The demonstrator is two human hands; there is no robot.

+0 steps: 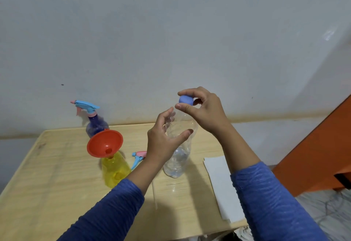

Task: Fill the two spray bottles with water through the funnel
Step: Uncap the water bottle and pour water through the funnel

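Left hand wraps the clear water bottle, a little water low inside; right hand fingertips pinch its blue cap. Left of those fingers, a red funnel sits in the yellow spray bottle; the purple spray bottle stands behind, capped.

Your left hand wraps the upper body of the clear water bottle, which stands upright on the wooden table. Your right hand pinches the blue cap at the bottle's top between thumb and fingers. Left of your left hand, the red funnel sits tilted in the neck of the yellow spray bottle. A detached spray head lies just beside your left wrist. Beyond the funnel stands the purple spray bottle, sprayer fitted. Under your right forearm lies a folded white cloth.
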